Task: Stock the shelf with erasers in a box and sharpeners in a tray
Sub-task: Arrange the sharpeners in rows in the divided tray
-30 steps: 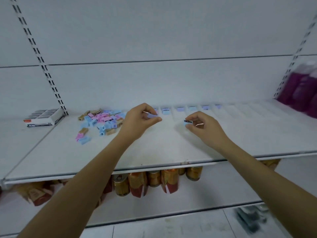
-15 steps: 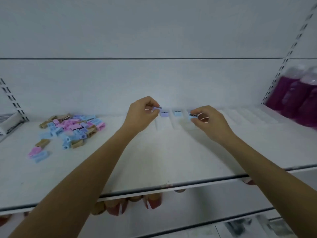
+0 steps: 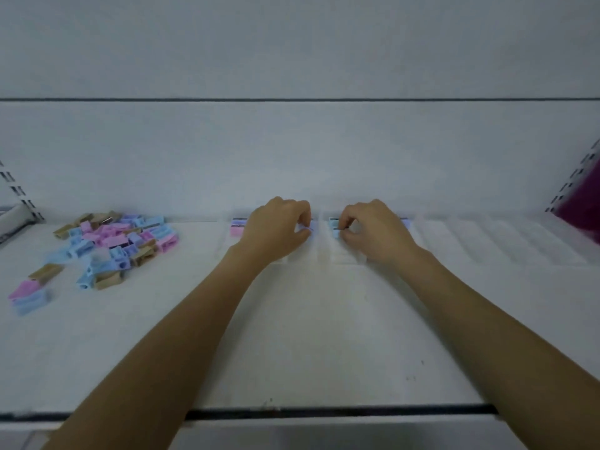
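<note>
A clear ridged tray point(image 3: 487, 245) lies along the back of the white shelf point(image 3: 292, 336). My left hand point(image 3: 276, 228) pinches a small purple sharpener point(image 3: 306, 229) over a tray slot. My right hand point(image 3: 373, 232) pinches a light blue sharpener point(image 3: 335, 233) at the neighbouring slot. A pink sharpener point(image 3: 237, 227) stands in the tray's leftmost slot. A loose pile of blue, pink, purple and tan sharpeners point(image 3: 117, 241) lies on the shelf to the left. The hands hide the slots behind them.
A grey-white box point(image 3: 13, 219) sits at the far left edge by the slotted upright. Purple bottles point(image 3: 581, 206) stand at the far right. A few stray sharpeners point(image 3: 29, 295) lie near the left front. The shelf's front lip point(image 3: 324, 412) runs across below my forearms.
Both hands have moved forward and down to the back of the tray, carrying their sharpeners to the slots. The view has shifted closer and lower onto the shelf.
</note>
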`<state>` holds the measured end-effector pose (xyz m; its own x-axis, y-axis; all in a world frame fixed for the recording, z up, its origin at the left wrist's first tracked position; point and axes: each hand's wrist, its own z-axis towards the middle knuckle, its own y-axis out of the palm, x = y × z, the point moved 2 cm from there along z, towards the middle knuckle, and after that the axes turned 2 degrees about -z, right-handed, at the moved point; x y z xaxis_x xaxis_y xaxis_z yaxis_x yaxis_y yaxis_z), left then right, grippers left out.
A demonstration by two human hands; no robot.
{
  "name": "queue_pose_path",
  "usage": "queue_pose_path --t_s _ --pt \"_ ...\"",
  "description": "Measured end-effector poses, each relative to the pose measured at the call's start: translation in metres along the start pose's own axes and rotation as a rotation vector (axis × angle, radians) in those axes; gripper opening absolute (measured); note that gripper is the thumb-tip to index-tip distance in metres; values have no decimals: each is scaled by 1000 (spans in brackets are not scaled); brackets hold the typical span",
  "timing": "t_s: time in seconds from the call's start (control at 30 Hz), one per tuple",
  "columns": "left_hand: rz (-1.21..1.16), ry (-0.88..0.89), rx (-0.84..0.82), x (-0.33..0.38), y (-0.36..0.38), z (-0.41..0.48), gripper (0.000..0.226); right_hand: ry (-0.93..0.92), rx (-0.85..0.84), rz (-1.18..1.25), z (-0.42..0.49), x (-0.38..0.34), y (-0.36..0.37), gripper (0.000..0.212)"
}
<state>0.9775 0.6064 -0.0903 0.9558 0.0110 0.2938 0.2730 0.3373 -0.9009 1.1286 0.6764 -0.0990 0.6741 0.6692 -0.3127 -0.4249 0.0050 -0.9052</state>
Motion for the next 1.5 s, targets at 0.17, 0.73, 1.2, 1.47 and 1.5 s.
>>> queue_pose_path --t_s 0.17,0.73,1.2,1.47,1.5 --pt "157 44 -26 -2 7 4 18 9 -17 -64 2 1 1 19" --pt "201 137 -46 -5 12 -7 34 -58 9 -76 2 4 5 25" --pt "126 44 177 -10 -24 -17 46 -116 201 130 -2 -17 -16 29" --pt "152 -249 150 -87 -104 -83 29 -430 -131 222 0 -109 -8 39" --pt "136 -278 150 -98 -111 -95 29 -463 -167 220 1 -124 -4 40"
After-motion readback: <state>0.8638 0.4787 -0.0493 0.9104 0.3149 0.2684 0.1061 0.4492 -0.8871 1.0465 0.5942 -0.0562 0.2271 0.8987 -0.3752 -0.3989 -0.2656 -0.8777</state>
